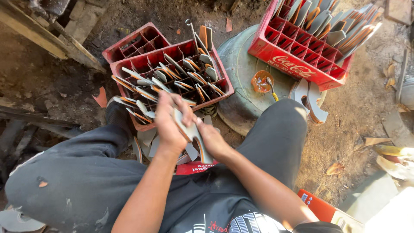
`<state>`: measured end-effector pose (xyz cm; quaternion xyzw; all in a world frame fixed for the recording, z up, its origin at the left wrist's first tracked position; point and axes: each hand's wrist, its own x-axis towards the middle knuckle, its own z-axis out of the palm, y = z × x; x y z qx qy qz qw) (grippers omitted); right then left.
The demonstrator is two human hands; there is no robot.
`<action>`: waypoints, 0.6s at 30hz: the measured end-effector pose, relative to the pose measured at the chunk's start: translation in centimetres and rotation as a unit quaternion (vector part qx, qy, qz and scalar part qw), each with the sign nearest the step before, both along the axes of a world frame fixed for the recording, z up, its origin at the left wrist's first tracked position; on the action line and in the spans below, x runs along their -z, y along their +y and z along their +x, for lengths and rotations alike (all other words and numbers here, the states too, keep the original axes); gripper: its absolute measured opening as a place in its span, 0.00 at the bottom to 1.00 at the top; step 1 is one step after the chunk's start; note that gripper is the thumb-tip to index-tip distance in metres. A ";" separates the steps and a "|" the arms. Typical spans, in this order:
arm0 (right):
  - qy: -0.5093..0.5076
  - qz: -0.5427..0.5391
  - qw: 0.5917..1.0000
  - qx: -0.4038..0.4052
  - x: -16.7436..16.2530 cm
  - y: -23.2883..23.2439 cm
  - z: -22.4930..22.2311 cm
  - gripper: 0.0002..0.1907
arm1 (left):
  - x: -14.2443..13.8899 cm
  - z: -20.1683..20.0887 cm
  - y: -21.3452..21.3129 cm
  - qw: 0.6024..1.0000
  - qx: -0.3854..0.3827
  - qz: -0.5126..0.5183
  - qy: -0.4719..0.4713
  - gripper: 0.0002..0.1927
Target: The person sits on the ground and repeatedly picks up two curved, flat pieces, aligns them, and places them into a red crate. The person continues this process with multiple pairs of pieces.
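- The dirt floor [358,129] spreads all around me, brown and littered with dry leaves, scraps and stones; at the upper left, wooden planks [43,34] and blocks run out of the frame.
- My legs in dark grey trousers [77,177] fill the lower part of the view and hide the ground under me; my shirt is cut off at the bottom edge.
- A round grey slab [241,82] lies on the ground ahead to my right, partly covered by the far red crate [297,64], which sits on its far edge packed with upright grey and orange cut pieces.
- The near red crate [172,56] stands between my knees and the slab, its compartments holding more flat pieces; a second crate behind it is mostly hidden.
- A small stack of curved grey pieces [312,101] rests beside my right knee.
- An orange blob with a yellow-handled tool [263,82] sits on the slab; I cannot make out what it is.
- My left hand [170,123] and right hand [213,140] each have their grip pinching one grey forked piece [194,138], held just above my lap in front of the near crate.
- Loose pieces under my hands are mostly hidden.
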<state>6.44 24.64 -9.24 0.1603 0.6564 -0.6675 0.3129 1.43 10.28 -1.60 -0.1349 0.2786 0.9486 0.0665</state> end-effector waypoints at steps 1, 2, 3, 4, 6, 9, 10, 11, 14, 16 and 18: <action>0.006 -0.030 1.000 -0.005 -0.6 0.1 -0.6 0.31 | -0.4 -0.3 -1.1 1.000 -0.014 0.012 0.010 0.24; 0.013 -0.060 0.998 -0.010 -1.2 0.1 -0.9 0.31 | -0.9 -0.7 -2.2 0.999 -0.028 0.023 0.021 0.25; 0.019 -0.034 0.999 -0.016 -1.6 -0.3 -0.9 0.31 | -1.2 -0.9 -2.9 0.998 -0.042 0.035 0.032 0.27; 0.025 -0.007 0.999 -0.021 -1.8 -0.6 -0.8 0.31 | -1.5 -0.9 -3.3 0.997 -0.048 0.030 0.048 0.27; 0.063 0.022 0.997 -0.029 -1.7 -1.5 -0.7 0.32 | -1.8 -0.9 -3.6 0.995 -0.061 0.020 0.083 0.27; 0.091 0.027 0.995 -0.031 -0.3 -2.4 -0.7 0.34 | -1.6 -0.7 -2.6 0.993 -0.095 -0.052 0.038 0.25; 0.062 0.031 0.997 -0.028 0.4 -2.3 -0.8 0.34 | -1.3 -0.6 -2.2 0.991 -0.105 -0.074 0.026 0.24; 0.033 0.037 0.998 -0.025 0.9 -2.2 -0.9 0.34 | -1.1 -0.6 -1.8 0.989 -0.115 -0.096 0.015 0.23; 0.075 0.010 0.997 0.002 2.4 -2.1 -0.5 0.33 | -0.4 -0.5 -1.0 0.980 -0.145 -0.131 -0.032 0.24; 0.087 0.023 0.996 -0.012 3.0 -2.1 -0.3 0.33 | -0.1 -0.5 -0.6 0.974 -0.156 -0.156 -0.048 0.24; 0.098 0.052 0.994 -0.014 3.0 -2.0 0.0 0.34 | -0.2 -0.2 -0.1 0.969 -0.146 -0.194 -0.052 0.25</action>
